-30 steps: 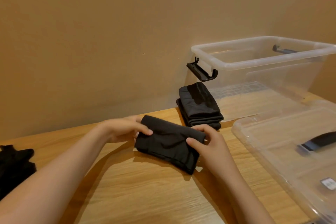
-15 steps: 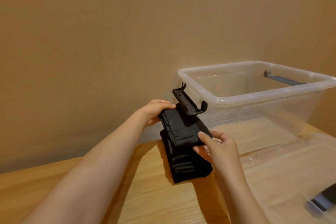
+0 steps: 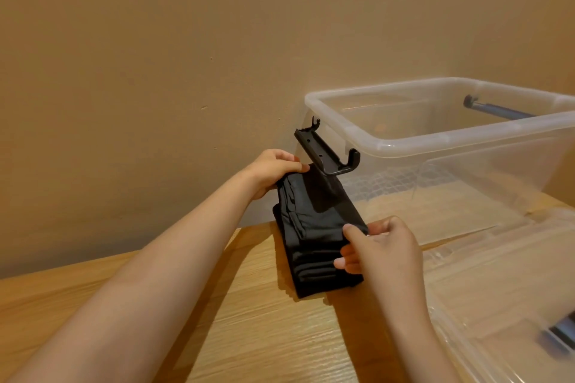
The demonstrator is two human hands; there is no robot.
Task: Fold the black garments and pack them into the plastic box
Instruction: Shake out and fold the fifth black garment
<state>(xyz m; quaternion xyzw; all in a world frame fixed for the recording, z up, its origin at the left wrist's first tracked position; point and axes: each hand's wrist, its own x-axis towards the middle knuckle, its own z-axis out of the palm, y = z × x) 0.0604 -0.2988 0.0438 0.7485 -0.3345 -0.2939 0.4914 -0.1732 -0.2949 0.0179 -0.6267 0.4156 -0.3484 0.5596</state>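
Wooden table (image 3: 236, 329) runs under my forearms, with a tan wall (image 3: 155, 56) behind it. My left hand (image 3: 273, 171) is at the far end of the folded black garment (image 3: 320, 208), fingers curled over its edge and gripping the cloth. That garment lies on top of the stack of folded black garments (image 3: 320, 270), which sits on the table just beside the left end of the plastic box (image 3: 435, 141), outside it. A black latch (image 3: 326, 154) juts from the box rim right above the garment's far end; I cannot tell whether it touches the cloth. My right hand (image 3: 384, 250) is at the near end, thumb on top of the garment's corner and fingers curled against the side of the stack, pinching the cloth. The box stands open-topped against the wall, the table grain showing through its clear bottom. Its clear lid (image 3: 497, 283) lies flat on the table in front of it, just right of my right hand
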